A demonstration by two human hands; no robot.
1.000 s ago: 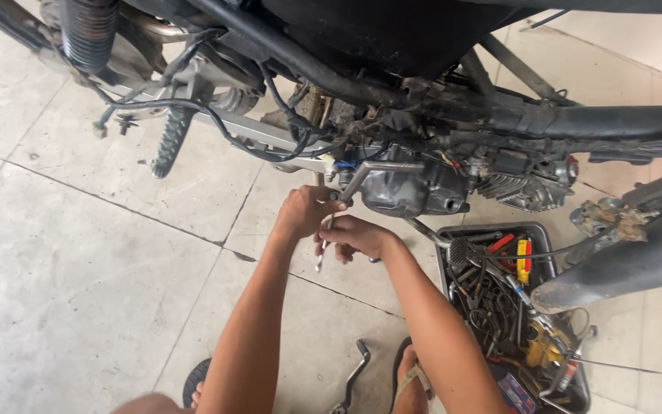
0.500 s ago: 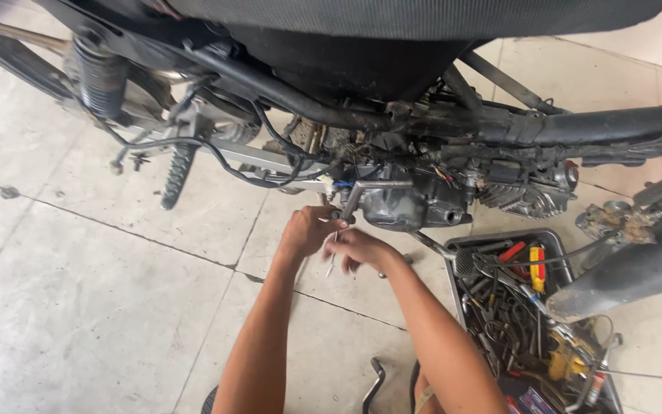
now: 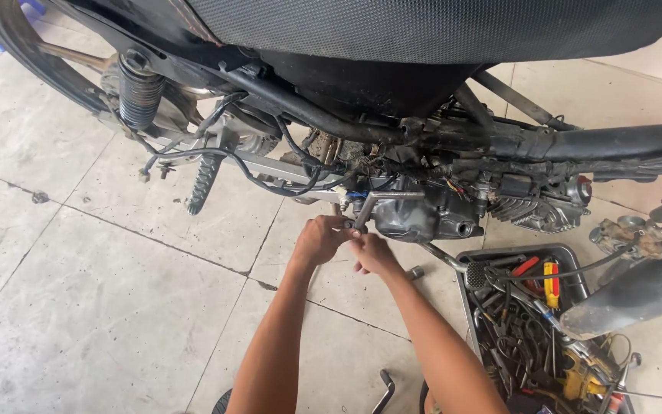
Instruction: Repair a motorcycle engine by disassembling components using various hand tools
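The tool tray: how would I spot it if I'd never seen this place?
Find the motorcycle standing over the tiled floor. Below its engine, beside the person's right hand, a dark rectangular tool tray sits on the floor. Unlike the lone tool lying nearby, it is heaped with tools, some red- and yellow-handled.

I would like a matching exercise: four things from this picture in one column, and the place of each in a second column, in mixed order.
Things:
1. tool tray
2. coil spring
3. footpeg
4. left hand

Places:
A. upper left, by the wheel
B. on the floor, lower right
C. below the engine, touching the other hand
D. left of the hands, hanging from the frame

Pairs: 1-B, 2-A, 3-D, 4-C
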